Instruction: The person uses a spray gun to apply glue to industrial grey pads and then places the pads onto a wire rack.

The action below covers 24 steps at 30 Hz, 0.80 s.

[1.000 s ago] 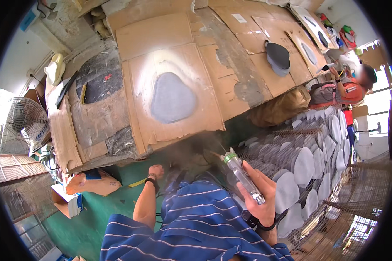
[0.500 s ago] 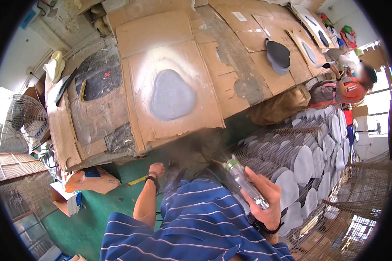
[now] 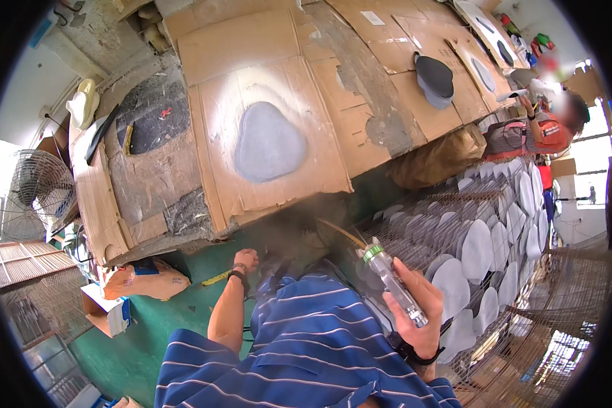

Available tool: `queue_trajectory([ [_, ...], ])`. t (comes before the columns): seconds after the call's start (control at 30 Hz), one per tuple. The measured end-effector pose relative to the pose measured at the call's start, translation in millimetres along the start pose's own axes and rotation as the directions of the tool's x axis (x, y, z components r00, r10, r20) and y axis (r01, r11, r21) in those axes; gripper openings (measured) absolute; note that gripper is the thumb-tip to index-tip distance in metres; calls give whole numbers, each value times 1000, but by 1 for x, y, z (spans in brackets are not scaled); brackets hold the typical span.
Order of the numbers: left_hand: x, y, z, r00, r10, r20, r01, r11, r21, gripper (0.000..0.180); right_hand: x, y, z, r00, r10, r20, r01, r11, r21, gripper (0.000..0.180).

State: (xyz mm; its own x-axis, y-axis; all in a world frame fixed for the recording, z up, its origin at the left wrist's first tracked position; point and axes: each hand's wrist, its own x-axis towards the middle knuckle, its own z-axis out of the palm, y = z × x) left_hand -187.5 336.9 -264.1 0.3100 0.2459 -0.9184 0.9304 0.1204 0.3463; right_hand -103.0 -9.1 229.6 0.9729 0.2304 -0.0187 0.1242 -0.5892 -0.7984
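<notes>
My right hand is wrapped round a silver spray gun with a green ring near its front end. A yellowish hose shows beyond that end. Low over the green floor, short of the table edge, my left hand has its fingers curled, and nothing shows in them. Ahead on the table, a smooth grey pad shaped like a rounded triangle lies flat on a cardboard sheet. Whitish powdery colour surrounds the pad on the sheet. Neither hand touches it.
At right, a wire rack holds several upright grey pads beside my right hand. Dark and grey pads overlap farther along the table. A person in orange works at far right. A fan and an open box stand left.
My right hand and the spray gun have shifted slightly right, and more of the hose shows. My left hand has stayed almost in place. The person at far right has moved a hand.
</notes>
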Motion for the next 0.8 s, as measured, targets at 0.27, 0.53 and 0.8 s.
queue_trajectory([
  [0.27, -22, 63, 15, 833, 520, -187, -545, 829, -123, 25, -14, 2, 3, 983, 119, 137, -126, 991, 42, 45],
  [0.53, -8, 226, 26, 409, 779, -475, -686, 606, 403, 25, -24, -4, 3, 976, 204, -78, -203, 979, 19, 44],
  [0.8, -13, 268, 31, 427, 807, -409, -373, 569, 733, 27, -39, -3, 3, 958, 235, -166, -229, 972, 52, 47],
])
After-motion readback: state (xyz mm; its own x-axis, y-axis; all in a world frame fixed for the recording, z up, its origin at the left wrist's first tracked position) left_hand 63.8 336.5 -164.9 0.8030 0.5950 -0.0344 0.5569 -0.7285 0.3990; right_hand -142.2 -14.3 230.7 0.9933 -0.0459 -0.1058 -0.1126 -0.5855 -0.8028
